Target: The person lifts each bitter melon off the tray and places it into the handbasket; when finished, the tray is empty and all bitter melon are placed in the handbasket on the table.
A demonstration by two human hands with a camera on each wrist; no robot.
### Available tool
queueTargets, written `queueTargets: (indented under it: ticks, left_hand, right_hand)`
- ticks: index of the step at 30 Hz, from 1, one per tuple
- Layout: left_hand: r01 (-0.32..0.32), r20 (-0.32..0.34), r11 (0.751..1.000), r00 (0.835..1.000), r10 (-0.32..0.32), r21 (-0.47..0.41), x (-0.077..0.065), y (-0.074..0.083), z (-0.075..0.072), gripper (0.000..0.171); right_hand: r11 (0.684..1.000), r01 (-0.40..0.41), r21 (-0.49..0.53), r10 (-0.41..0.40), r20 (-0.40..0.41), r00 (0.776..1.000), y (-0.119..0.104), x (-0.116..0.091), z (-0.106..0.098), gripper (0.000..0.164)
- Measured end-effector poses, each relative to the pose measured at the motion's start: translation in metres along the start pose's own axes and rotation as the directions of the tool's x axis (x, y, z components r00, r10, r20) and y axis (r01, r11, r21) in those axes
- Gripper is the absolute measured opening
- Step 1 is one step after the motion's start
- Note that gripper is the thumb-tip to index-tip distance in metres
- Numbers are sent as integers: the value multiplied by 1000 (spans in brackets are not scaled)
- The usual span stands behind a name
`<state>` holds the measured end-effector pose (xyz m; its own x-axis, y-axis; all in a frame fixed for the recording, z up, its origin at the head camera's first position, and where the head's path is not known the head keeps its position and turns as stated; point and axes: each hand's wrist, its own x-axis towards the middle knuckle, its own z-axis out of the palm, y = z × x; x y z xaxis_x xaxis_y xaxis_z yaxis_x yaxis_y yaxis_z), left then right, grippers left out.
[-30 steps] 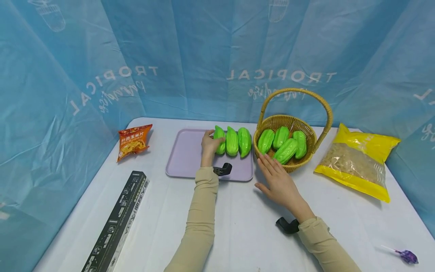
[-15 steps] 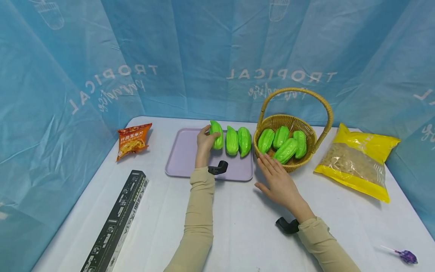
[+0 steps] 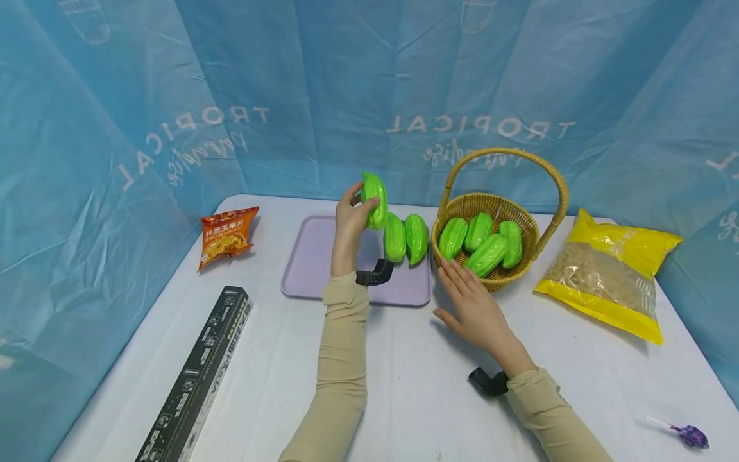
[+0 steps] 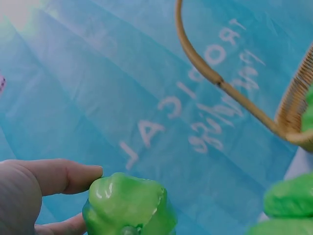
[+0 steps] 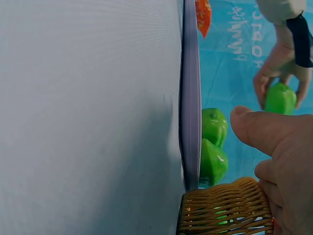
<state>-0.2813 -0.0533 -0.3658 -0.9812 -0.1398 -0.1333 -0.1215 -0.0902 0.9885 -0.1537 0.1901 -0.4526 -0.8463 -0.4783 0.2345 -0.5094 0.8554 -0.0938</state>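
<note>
My left hand (image 3: pixel 350 221) pinches a glossy green bitter melon (image 3: pixel 374 200) between thumb and fingers, held upright above the back of the lilac tray (image 3: pixel 312 269). In the left wrist view, the stem end of the held bitter melon (image 4: pixel 129 200) faces the camera. Two more bitter melons (image 3: pixel 395 237) lie side by side on the tray's right part. To the right stands a wicker basket (image 3: pixel 522 208) with a tall handle and several bitter melons (image 3: pixel 486 255) inside. My right hand (image 3: pixel 473 314) has straight fingers, their tips touching the basket's near-left rim.
An orange snack bag (image 3: pixel 227 237) lies at the back left, with a long black pasta box (image 3: pixel 196 378) in front of it. Right of the basket is a yellow bag (image 3: pixel 606 276). A purple lollipop (image 3: pixel 693 436) lies front right. A blue curtain (image 3: pixel 346 96) hangs behind.
My left hand has lifted the leftmost bitter melon off the tray, up and toward the back. The right hand stays against the basket.
</note>
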Motion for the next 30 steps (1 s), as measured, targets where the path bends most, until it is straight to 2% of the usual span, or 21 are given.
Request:
queueTargets:
  ticks: [6, 13, 16, 19, 23, 25, 27, 30]
  left_hand:
    - [-80, 53, 997, 995, 80, -3, -11, 20, 14, 60]
    - [-176, 145, 984, 974, 176, -14, -29, 39, 36, 59]
    - [-201, 221, 979, 955, 200, -14, -36, 42, 50, 59]
    - [-207, 315, 978, 929, 193, 13, -44, 43, 65, 60]
    - [-224, 410, 971, 896, 170, 87, -51, 39, 85, 59]
    - [-240, 441, 962, 883, 160, 131, -53, 36, 95, 59]
    - [-252, 466, 952, 873, 145, 176, -53, 35, 104, 58]
    - [-271, 499, 936, 857, 130, 222, -51, 33, 116, 58]
  right_hand:
    - [1000, 3, -8, -3, -2, 1000, 1, 0, 1, 82]
    - [1000, 3, -10, -3, 0, 1000, 2, 1, 1, 82]
    - [1000, 5, -18, -5, -1, 1000, 2, 1, 2, 82]
    - [1000, 10, -24, -11, -18, 1000, 3, 1, 2, 81]
    - [999, 31, -23, -32, -64, 997, 4, 1, 3, 59]
    - [999, 46, -25, -49, -96, 994, 4, 2, 5, 57]
    - [998, 63, -26, -66, -127, 990, 5, 1, 6, 60]
    - [996, 83, -25, -86, -161, 983, 5, 2, 8, 80]
